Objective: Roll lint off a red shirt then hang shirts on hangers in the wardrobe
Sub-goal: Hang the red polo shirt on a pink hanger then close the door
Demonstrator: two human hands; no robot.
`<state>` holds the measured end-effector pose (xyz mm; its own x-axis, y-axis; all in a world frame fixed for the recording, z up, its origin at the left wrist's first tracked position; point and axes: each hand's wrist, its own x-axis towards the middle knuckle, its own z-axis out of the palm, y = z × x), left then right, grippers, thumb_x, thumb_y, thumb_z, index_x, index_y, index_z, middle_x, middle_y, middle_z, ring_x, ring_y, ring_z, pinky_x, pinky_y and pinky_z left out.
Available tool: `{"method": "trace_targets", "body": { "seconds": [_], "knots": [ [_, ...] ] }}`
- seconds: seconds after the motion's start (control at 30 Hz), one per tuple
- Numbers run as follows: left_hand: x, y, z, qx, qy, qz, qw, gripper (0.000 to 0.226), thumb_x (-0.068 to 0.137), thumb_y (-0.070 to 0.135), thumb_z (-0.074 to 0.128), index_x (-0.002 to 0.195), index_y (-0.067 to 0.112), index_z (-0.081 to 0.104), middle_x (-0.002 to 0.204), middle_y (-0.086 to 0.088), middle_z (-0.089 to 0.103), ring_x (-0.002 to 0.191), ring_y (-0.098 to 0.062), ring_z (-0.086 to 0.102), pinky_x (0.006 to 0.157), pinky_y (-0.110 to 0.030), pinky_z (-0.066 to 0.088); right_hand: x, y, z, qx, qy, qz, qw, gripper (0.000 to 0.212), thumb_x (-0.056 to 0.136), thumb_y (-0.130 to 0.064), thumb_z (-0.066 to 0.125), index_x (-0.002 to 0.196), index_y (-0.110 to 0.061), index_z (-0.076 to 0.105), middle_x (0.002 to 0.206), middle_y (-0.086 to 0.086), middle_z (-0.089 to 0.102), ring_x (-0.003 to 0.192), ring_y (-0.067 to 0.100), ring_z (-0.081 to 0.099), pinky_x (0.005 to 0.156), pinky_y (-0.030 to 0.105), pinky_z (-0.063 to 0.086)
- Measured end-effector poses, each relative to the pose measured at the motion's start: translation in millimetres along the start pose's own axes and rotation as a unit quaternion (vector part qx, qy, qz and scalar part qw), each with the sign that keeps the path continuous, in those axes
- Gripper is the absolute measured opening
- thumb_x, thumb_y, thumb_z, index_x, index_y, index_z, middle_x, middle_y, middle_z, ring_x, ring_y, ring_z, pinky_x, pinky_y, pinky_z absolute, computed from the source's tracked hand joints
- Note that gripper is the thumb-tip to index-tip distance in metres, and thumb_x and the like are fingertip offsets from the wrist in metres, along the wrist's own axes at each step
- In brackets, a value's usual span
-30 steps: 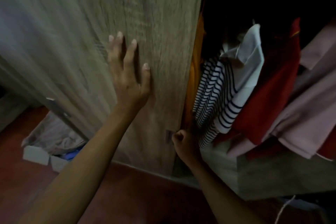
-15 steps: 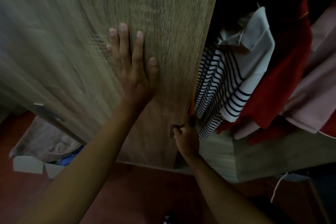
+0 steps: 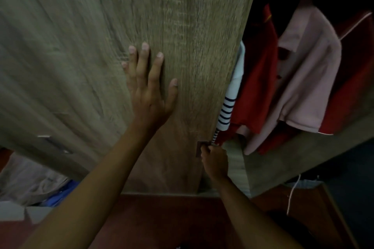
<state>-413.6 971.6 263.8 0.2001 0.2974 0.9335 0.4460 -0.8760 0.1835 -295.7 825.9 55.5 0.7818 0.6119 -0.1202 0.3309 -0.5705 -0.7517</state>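
Low on the left I see crumpled pale cloth on the floor. Above it the wooden wardrobe door fills most of my view, blurred. The left hand lies flat against it, fingers straight and spread, holding nothing. Further right, the right hand has its fingers curled on the small dark handle at the door's edge. Past that edge, inside the wardrobe, hang a striped shirt, the red shirt just beside it, then a pink shirt.
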Motion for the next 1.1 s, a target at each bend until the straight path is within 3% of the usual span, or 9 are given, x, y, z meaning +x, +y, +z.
{"method": "trace_targets", "body": {
  "seconds": [0.43,0.63,0.73,0.87,1.1],
  "knots": [
    [-7,181,114,-0.007,-0.001,0.039,0.999,0.06,0.096,0.036,0.07,0.144,0.014,0.042,0.151,-0.018,0.032,0.155,-0.015,-0.002,0.121,-0.053,0.013,57,125,-161,0.063,0.037,0.101,0.992,0.039,0.098,-0.036,0.055,0.072,-0.012,0.069,0.071,0.006,0.071,0.069,0.023,0.07,0.073,0.043,0.058],
    [-9,255,160,-0.009,0.008,0.049,0.999,0.059,0.095,0.037,0.071,0.143,0.015,0.046,0.15,-0.018,0.037,0.155,-0.016,0.001,0.123,-0.048,0.011,77,169,-233,0.095,0.039,0.111,0.988,0.042,0.099,-0.031,0.056,0.072,-0.002,0.067,0.071,0.012,0.07,0.067,0.026,0.068,0.064,0.033,0.051],
    [-9,283,177,-0.016,0.008,0.051,0.999,0.059,0.095,0.037,0.071,0.143,0.015,0.045,0.15,-0.018,0.036,0.155,-0.016,-0.001,0.124,-0.047,0.008,84,188,-258,0.093,0.038,0.115,0.988,0.041,0.1,-0.033,0.055,0.066,-0.011,0.064,0.065,0.004,0.066,0.059,0.016,0.062,0.058,0.027,0.046],
    [-10,310,194,-0.018,0.016,0.051,0.998,0.058,0.094,0.035,0.072,0.142,0.014,0.048,0.149,-0.02,0.04,0.155,-0.017,0.001,0.123,-0.048,0.01,93,206,-283,0.107,0.033,0.118,0.987,0.039,0.101,-0.03,0.055,0.072,-0.006,0.065,0.063,0.002,0.062,0.054,0.012,0.057,0.051,0.022,0.041],
    [-12,336,212,-0.01,0.027,0.058,0.998,0.06,0.093,0.036,0.073,0.143,0.015,0.048,0.148,-0.022,0.044,0.155,-0.019,0.003,0.123,-0.048,0.011,107,232,-303,0.04,0.032,0.118,0.992,0.039,0.097,-0.041,0.057,0.063,-0.021,0.063,0.072,0.005,0.07,0.068,0.023,0.07,0.068,0.04,0.061]
  ]
}}
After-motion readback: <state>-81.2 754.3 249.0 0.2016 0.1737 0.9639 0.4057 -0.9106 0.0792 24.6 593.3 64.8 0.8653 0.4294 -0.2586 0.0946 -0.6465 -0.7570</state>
